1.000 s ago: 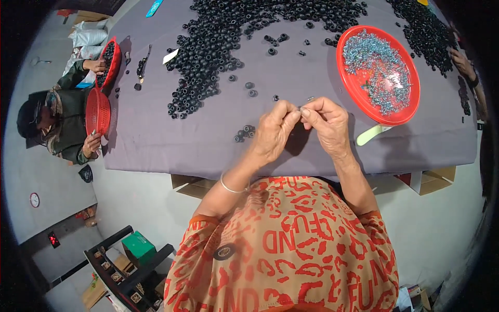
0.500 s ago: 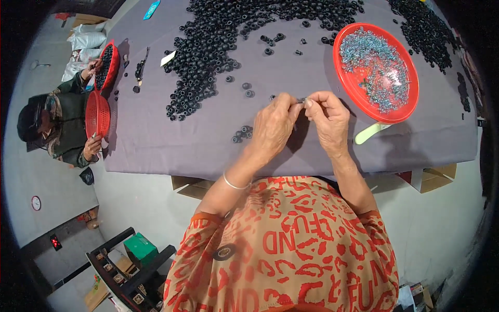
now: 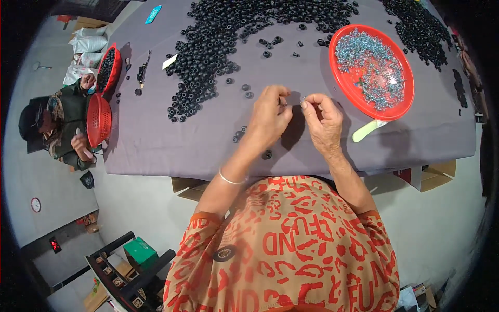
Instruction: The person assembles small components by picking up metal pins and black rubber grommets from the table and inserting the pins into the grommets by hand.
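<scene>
My left hand (image 3: pixel 269 118) hovers over the grey cloth with its fingers curled in. What lies inside them, if anything, I cannot make out. To its right, my right hand (image 3: pixel 324 124) pinches a small shiny metallic piece (image 3: pixel 304 98) between thumb and forefinger. A gap separates the two hands. Small black rounded caps (image 3: pixel 247 87) are scattered left of my left hand, and a black cap (image 3: pixel 267 155) lies by my left wrist. Beyond my right hand, a round red tray (image 3: pixel 339 78) holds many tiny silvery-blue metallic pieces (image 3: pixel 387 86).
A large heap of black caps (image 3: pixel 200 67) covers the table's far side. Small black parts (image 3: pixel 421 39) are piled at far right. A pale green handle (image 3: pixel 366 131) lies beside the tray. At left, another person (image 3: pixel 65 122) sits near two red baskets (image 3: pixel 99 120).
My hands have come apart, the left moving left and up. A black cap now shows by my left wrist. The other person's lower hand has moved off the near basket.
</scene>
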`<state>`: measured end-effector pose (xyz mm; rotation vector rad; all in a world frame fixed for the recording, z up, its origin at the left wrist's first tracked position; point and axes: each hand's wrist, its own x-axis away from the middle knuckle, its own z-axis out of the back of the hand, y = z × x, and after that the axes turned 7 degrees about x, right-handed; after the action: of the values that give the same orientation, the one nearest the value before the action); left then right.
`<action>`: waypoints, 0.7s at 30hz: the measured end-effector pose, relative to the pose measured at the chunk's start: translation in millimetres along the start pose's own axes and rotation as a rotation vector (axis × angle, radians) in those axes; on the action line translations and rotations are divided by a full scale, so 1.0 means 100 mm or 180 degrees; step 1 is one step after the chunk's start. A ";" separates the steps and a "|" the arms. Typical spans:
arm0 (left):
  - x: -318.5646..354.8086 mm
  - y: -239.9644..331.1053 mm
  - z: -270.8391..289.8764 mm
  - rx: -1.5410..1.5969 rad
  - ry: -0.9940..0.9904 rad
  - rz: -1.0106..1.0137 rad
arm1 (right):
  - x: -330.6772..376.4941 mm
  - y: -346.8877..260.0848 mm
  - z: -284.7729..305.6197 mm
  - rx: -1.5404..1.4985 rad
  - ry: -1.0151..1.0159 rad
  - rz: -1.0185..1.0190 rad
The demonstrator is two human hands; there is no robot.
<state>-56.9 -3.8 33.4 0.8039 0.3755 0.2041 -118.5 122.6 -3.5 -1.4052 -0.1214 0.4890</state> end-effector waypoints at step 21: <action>0.88 -0.09 0.60 0.5066 0.0275 0.1848 | 0.05 0.04 -0.05 0.0538 -0.0206 0.0686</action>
<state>48.1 -21.4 42.8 2.4870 0.3308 0.4885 -112.8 120.4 -9.4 -1.2428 0.0197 0.7074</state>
